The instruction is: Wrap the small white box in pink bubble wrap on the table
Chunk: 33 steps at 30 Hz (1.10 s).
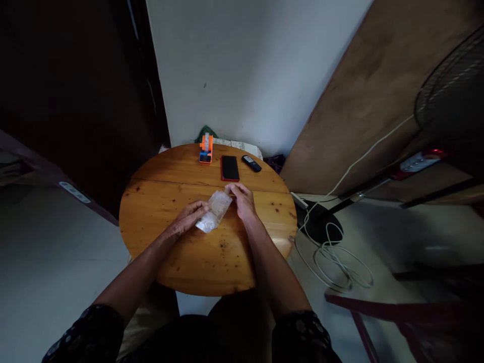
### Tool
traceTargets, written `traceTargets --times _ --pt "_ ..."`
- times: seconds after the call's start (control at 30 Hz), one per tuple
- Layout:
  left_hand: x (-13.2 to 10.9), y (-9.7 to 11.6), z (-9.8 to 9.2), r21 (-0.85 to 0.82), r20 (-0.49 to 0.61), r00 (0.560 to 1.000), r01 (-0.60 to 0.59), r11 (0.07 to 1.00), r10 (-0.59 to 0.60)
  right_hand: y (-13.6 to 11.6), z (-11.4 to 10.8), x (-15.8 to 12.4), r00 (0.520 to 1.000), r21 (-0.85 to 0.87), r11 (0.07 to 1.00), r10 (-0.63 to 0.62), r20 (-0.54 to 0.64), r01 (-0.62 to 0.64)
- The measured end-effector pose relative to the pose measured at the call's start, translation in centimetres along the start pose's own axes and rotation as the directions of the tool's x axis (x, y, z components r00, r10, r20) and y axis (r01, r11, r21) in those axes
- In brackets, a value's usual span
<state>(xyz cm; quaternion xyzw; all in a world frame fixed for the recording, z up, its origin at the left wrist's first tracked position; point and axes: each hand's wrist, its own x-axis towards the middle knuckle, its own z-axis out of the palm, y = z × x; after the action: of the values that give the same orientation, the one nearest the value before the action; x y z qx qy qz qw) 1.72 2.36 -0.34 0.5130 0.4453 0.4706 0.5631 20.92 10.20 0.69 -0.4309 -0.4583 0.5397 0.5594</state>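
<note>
A small clear plastic bag [215, 213] with something whitish inside lies on the round wooden table [181, 252]. My left hand [188, 218] rests on the table with its fingertips pinching the bag's left edge. My right hand [242, 200] grips the bag's upper right end, fingers curled together. Both forearms reach in from the bottom of the view.
At the table's far side lie a dark phone in a red case [230, 168], a black remote [251, 163] and an orange and blue tape dispenser [206, 148]. A standing fan [449, 96], a power strip [418, 162] and coiled white cable [336, 257] are on the right.
</note>
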Motion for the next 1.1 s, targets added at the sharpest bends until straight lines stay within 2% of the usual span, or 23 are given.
traceTargets --times 0.07,0.17,0.23,0.33,0.47,0.53,0.63,0.7,0.73,0.77,0.83,0.9,0.93,1.03,1.1 --pt "0.2 -0.1 0.0 -0.057 -0.043 0.998 0.044 0.997 -0.046 -0.5 -0.5 -0.3 0.995 -0.042 0.997 0.074 0.062 -0.071" --pt "0.5 -0.1 -0.1 -0.211 -0.098 0.993 0.051 0.976 -0.073 -1.2 -1.1 -0.7 0.962 -0.186 0.966 0.212 0.173 -0.179" --pt "0.6 -0.1 -0.3 -0.294 -0.132 0.989 0.025 0.955 -0.067 -1.1 -1.0 -0.9 0.936 -0.267 0.947 0.248 0.251 -0.179" --pt "0.8 0.0 -0.6 -0.362 -0.146 0.989 -0.024 0.932 -0.031 -0.2 -0.1 -0.9 0.933 -0.299 0.949 0.192 0.304 -0.098" --pt "1.2 -0.1 -0.7 -0.379 -0.124 0.991 0.006 0.925 -0.057 1.7 1.2 -0.5 0.962 -0.267 0.964 0.063 0.265 0.010" --pt "1.3 -0.3 -0.6 -0.363 -0.114 0.990 0.040 0.931 -0.087 2.1 1.2 -0.2 0.975 -0.274 0.961 0.025 0.223 0.038" --pt "1.3 -0.3 -0.5 -0.345 -0.094 0.991 0.060 0.937 -0.099 1.7 0.8 0.1 0.994 -0.386 0.917 -0.077 0.080 0.102" --pt "1.2 -0.3 -0.5 -0.345 -0.105 0.991 0.037 0.938 -0.078 0.9 0.7 -0.2 0.981 -0.473 0.864 -0.192 0.007 0.172" --pt "1.1 -0.3 -0.5 -0.343 -0.115 0.992 0.018 0.939 -0.061 0.4 0.7 -0.5 0.975 -0.488 0.849 -0.220 0.016 0.200" --pt "1.1 -0.3 -0.5 -0.338 -0.121 0.992 -0.001 0.941 -0.043 -0.1 0.8 -0.9 0.976 -0.481 0.850 -0.210 0.062 0.214" --pt "1.0 -0.3 -0.6 -0.325 -0.103 0.995 -0.023 0.946 -0.012 -0.7 1.2 -1.8 0.972 -0.443 0.877 -0.096 0.216 0.185" --pt "0.9 -0.3 -0.6 -0.320 -0.046 0.999 -0.024 0.947 0.009 -0.8 1.7 -2.4 0.946 -0.463 0.874 0.015 0.325 0.146" --pt "0.8 -0.3 -0.6 -0.321 -0.015 1.000 -0.021 0.947 0.017 -0.6 2.0 -2.6 0.941 -0.494 0.858 0.040 0.337 0.141" --pt "0.6 -0.1 -0.6 -0.327 0.042 0.999 -0.017 0.945 0.032 0.3 2.5 -2.6 0.963 -0.579 0.802 0.020 0.270 0.146" --pt "0.4 0.1 -0.5 -0.336 0.051 0.998 -0.006 0.942 0.025 0.9 2.4 -2.2 0.972 -0.573 0.807 -0.003 0.236 0.142"
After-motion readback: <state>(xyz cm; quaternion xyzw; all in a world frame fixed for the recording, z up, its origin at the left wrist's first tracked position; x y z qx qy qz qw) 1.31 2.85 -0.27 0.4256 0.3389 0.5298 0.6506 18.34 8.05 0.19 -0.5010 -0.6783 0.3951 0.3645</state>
